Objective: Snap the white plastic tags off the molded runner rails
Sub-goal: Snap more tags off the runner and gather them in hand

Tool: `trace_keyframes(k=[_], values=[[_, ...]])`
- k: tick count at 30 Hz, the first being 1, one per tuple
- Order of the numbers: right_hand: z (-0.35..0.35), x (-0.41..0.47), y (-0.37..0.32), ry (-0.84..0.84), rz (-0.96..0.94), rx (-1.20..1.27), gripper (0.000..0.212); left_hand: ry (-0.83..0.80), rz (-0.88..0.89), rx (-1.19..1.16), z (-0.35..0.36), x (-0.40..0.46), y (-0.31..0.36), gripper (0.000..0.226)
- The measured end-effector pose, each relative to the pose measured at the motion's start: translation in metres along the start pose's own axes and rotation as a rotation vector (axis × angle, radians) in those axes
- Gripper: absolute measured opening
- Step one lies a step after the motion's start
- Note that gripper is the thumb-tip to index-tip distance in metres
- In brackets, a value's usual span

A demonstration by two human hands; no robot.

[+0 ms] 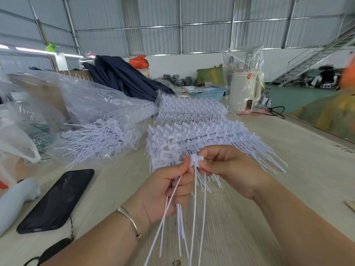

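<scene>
A stack of white molded runner rails [199, 135] with rows of tags lies on the table ahead of me. My left hand [169, 191] grips a bundle of loose white tags [194, 212], their long thin tails hanging down toward me. My right hand [228, 167] pinches the head of one white tag [196, 160] between thumb and fingers, right against my left thumb. Both hands hover just in front of the near edge of the rail stack. A second stack of rails [192, 107] lies farther back.
A clear plastic bag [92, 112] holds a heap of loose tags [96, 139] at left. A black phone [57, 200] lies at the near left. A blue basket [206, 93], a white appliance in plastic wrap [245, 91] and dark cloth [123, 77] stand at the back.
</scene>
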State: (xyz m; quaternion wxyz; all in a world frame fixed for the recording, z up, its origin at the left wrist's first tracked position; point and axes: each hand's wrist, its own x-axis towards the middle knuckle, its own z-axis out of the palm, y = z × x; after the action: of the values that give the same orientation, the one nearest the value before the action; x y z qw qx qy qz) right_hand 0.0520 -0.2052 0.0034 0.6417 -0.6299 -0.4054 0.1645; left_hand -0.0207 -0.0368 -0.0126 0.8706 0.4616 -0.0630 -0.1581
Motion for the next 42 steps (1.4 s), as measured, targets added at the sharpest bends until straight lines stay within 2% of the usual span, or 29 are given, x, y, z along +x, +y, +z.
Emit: trace_keyframes(k=[7,13,16,18,22,24,27,29,31,33,36,40,42], values=[[0.004,0.0,0.0,-0.024,-0.01,0.035,0.007,0.029,-0.004,0.153,0.003,-0.001,0.0,0.037],[0.004,0.001,-0.003,0.071,0.024,0.103,0.009,0.239,0.238,0.289,0.007,0.002,0.005,0.031],[-0.003,0.001,-0.005,0.15,0.068,0.1,0.006,0.373,0.297,0.376,0.007,0.0,0.006,0.029],[-0.008,0.001,-0.005,0.16,0.099,0.068,0.005,0.394,0.286,0.495,0.01,-0.002,0.007,0.032],[-0.018,-0.001,-0.005,0.097,0.203,-0.068,0.012,0.427,0.186,0.769,0.011,-0.004,0.01,0.052],[-0.02,-0.002,-0.005,0.037,0.238,-0.131,0.019,0.405,0.142,0.853,0.011,-0.006,0.011,0.05],[-0.018,-0.003,-0.006,-0.034,0.253,-0.133,0.029,0.303,0.005,0.766,0.011,-0.008,0.019,0.03],[-0.015,-0.003,-0.007,-0.093,0.269,-0.1,0.031,0.193,-0.163,0.682,0.009,-0.009,0.025,0.025],[-0.012,-0.004,-0.008,-0.158,0.298,-0.046,0.022,0.088,-0.351,0.6,0.005,-0.01,0.028,0.028],[-0.013,-0.005,-0.009,-0.176,0.307,0.034,0.009,0.047,-0.45,0.548,0.002,-0.011,0.028,0.031],[-0.02,-0.005,-0.01,-0.065,0.253,0.162,0.01,0.115,-0.35,0.412,-0.003,-0.009,0.03,0.031],[-0.025,0.001,0.0,0.133,0.2,0.065,0.03,0.202,-0.097,0.245,-0.002,-0.005,0.024,0.028],[-0.023,0.004,0.005,0.227,0.232,0.087,0.019,0.241,-0.013,0.291,0.0,-0.003,0.02,0.026]])
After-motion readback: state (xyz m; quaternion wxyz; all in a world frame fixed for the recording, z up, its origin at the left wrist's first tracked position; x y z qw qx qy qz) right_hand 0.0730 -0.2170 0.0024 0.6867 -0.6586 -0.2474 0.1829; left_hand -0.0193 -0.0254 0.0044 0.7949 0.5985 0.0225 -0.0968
